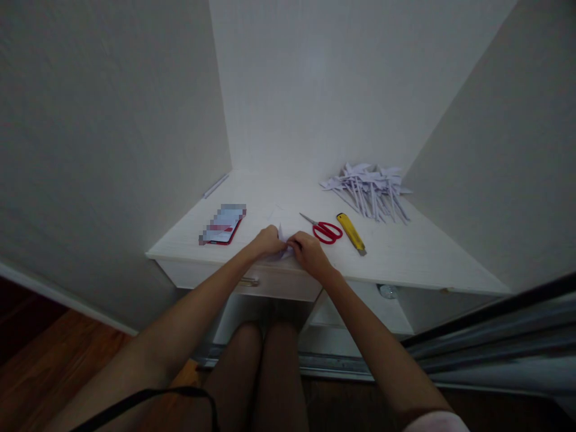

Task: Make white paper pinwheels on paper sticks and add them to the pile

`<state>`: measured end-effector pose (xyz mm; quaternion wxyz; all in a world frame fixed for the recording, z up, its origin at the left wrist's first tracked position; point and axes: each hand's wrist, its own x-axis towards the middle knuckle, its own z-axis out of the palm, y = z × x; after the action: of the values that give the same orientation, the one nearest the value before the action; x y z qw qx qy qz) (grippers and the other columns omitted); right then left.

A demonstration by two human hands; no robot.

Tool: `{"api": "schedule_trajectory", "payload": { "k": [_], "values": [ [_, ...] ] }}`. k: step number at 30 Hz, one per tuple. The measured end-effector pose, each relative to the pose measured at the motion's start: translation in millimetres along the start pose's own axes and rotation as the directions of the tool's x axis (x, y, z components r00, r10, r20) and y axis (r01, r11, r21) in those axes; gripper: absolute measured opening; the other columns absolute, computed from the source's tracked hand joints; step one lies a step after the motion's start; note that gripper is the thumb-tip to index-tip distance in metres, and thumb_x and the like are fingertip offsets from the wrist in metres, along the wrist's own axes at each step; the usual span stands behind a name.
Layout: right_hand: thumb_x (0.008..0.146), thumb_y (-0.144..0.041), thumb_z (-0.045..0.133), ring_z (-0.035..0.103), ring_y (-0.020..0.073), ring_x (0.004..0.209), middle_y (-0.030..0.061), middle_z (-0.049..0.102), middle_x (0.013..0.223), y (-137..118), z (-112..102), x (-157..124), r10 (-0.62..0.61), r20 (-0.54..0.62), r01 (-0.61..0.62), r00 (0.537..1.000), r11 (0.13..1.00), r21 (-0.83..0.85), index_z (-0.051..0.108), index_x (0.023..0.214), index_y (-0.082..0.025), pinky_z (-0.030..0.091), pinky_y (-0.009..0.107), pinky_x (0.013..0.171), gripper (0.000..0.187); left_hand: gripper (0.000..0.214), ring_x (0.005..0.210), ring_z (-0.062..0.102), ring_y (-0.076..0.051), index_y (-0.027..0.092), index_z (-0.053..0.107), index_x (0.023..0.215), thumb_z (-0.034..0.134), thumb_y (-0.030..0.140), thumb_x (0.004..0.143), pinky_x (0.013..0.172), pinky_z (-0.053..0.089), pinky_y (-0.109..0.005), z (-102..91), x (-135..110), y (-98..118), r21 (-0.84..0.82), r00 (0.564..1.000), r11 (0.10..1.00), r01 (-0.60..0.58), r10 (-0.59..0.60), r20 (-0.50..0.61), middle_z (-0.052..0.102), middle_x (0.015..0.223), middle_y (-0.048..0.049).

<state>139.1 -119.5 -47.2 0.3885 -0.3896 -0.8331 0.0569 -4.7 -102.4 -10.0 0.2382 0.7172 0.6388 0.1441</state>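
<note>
A small piece of folded white paper (283, 234) is held between my two hands at the front of the white desk. My left hand (269, 242) is closed on its left side, the thumb on top. From the right, my right hand (306, 247) pinches the same paper, fingers bent inward. The paper's lower part is mostly covered by the fingers. Just right of my right hand lie red-handled scissors (327, 232), blades pointing up and left. Beside them rests a yellow box cutter (351, 233) with a bit of blade showing.
Several folded paper pinwheel-like shapes on paper sticks (371, 189) are heaped at the back right. A phone (224, 224) with a red edge lies on the left. Behind it, a thin paper roll (216, 186) sits against the wall. A drawer handle (249, 281) protrudes below the desk edge.
</note>
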Motion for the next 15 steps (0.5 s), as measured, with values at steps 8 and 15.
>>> {"api": "schedule_trajectory", "payload": {
  "k": [8, 15],
  "values": [
    [0.081, -0.012, 0.043, 0.049, 0.0144, 0.066, 0.0037, 0.054, 0.068, 1.9, 0.3, -5.4, 0.054, -0.005, -0.054, 0.999, 0.998, -0.027, 0.048, 0.068, -0.016, 0.037, 0.026, 0.063, 0.014, 0.022, 0.067, 0.057, -0.016, 0.006, 0.064, 0.080, 0.061, 0.019, 0.062, 0.050, 0.037, -0.021, 5.1, 6.5, -4.7, -0.063, 1.000, 0.998, -0.018, 0.020, 0.024, 0.062, 0.070, -0.0059],
    [0.079, -0.014, 0.041, 0.048, 0.0154, 0.067, 0.0042, 0.053, 0.069, 1.8, 0.0, -9.1, 0.074, -0.010, -0.074, 0.997, 0.996, -0.039, 0.044, 0.069, -0.018, 0.038, 0.027, 0.064, 0.012, 0.018, 0.062, 0.056, -0.014, 0.006, 0.065, 0.075, 0.059, 0.018, 0.062, 0.051, 0.038, -0.021, 3.9, 5.0, -4.4, -0.092, 0.998, 0.995, -0.037, 0.041, 0.039, 0.062, 0.068, -0.0052]
  ]
}}
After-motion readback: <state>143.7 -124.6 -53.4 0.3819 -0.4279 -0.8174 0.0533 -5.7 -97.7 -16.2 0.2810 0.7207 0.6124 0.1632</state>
